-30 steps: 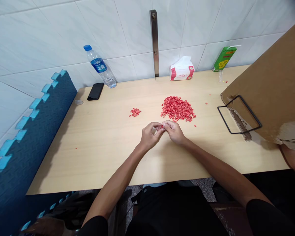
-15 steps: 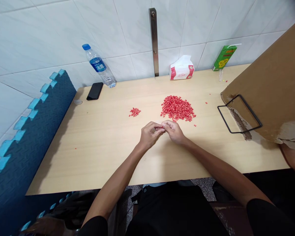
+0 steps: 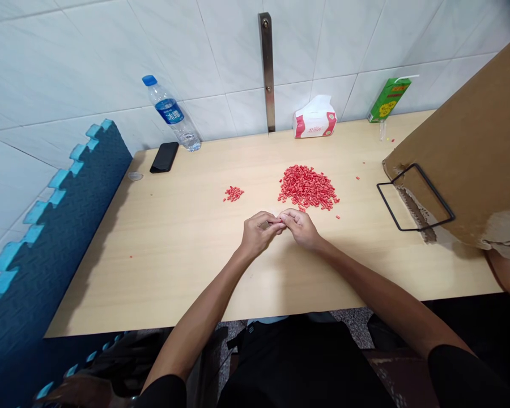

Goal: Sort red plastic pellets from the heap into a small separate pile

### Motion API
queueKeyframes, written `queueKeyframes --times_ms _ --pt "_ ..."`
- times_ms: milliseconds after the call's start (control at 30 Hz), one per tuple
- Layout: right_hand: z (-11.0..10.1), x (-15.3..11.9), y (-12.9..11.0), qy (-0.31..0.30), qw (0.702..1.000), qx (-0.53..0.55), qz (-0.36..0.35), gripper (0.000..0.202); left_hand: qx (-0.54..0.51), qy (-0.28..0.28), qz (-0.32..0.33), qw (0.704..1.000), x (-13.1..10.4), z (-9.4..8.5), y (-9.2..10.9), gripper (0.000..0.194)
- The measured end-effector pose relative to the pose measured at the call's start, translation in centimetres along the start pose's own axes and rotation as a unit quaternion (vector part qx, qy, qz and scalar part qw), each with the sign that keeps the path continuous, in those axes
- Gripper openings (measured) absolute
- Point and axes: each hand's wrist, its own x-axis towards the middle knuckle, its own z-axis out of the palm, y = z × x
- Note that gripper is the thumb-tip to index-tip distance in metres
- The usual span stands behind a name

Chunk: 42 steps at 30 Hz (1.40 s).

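Observation:
My left hand [image 3: 258, 232] and my right hand [image 3: 301, 228] meet fingertip to fingertip over the table. Each is closed in a pinch, and a bit of red shows where they touch, seemingly a small red piece mostly hidden by the fingers. Just beyond my right hand lies a large heap of small red cylindrical pieces [image 3: 308, 186]. A much smaller cluster of red pieces [image 3: 233, 194] sits farther left, beyond my left hand. One loose red piece [image 3: 338, 217] rests to the right of my right hand.
Along the wall stand a water bottle [image 3: 172, 116], a tissue pack [image 3: 315, 119] and a green drink carton [image 3: 389, 101]. A black phone [image 3: 164, 157] lies at back left. Blue foam mats [image 3: 68, 226] edge the left side; a cardboard sheet [image 3: 463, 147] with a black wire frame [image 3: 446, 205] borders the right.
The hands stay pinched together in almost the same place, with only a slight shift of the fingertips. The heap and the cluster look unchanged.

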Motion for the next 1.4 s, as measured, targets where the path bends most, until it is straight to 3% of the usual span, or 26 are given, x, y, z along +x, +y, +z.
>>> queueKeyframes --times_ms 500,1400 --pt "0.20 -0.02 0.36 0.022 1.000 -0.003 0.002 0.030 0.006 0.008 -0.021 1.000 -0.29 0.24 -0.63 0.019" --pt "0.03 -0.06 0.10 0.009 1.000 -0.007 0.003 0.033 0.008 -0.003 0.001 1.000 -0.26 0.10 -0.61 0.018"
